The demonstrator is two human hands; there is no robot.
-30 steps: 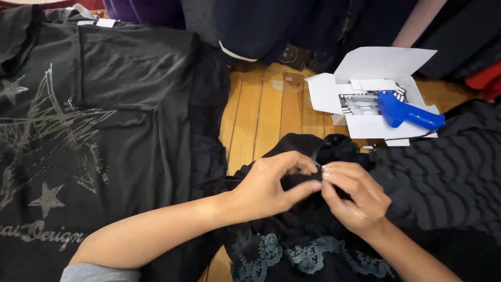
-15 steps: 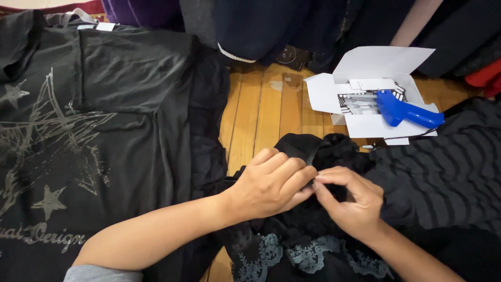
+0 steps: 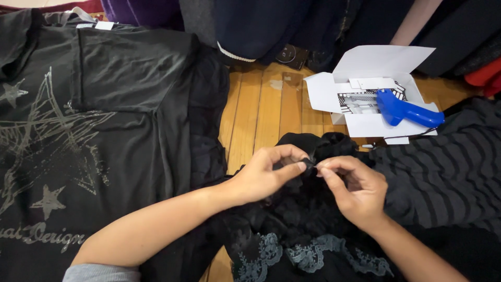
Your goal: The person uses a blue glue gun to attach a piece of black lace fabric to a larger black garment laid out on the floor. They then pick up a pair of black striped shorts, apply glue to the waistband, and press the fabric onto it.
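A: What has changed since half a second ago?

B: Both hands have drawn slightly apart and risen off the fabric. The left hand (image 3: 263, 175), earlier curled over the bunched cloth, now has its thumb and forefinger extended in a pinch toward the right.

A: Start with the biggest things in the picture.

B: A black T-shirt (image 3: 88, 130) with a faded star print lies spread flat at left, covering much of the wooden floor (image 3: 261, 109). At right lies a dark ribbed garment (image 3: 443, 177). More dark clothing is heaped along the top edge.

A: And the piece being worked on?

B: A black lace garment (image 3: 302, 224) lies between the forearms, its grey-blue lace trim (image 3: 313, 256) at the bottom centre. A gathered part of it is bunched up just beyond the fingertips.

A: How do the hands stand?

B: Fingertip to fingertip over that bunched fabric. The left pinches a small dark bit at the garment's upper edge between thumb and forefinger; the right hand (image 3: 355, 190) meets it, thumb and forefinger pressed together on the same spot. What exactly is pinched is too small to tell.

A: Anything smaller nearby?

B: An open white cardboard box (image 3: 365, 68) sits on the floor beyond the right hand, well apart from it, with a blue plastic tagging gun (image 3: 407, 109) lying in it.
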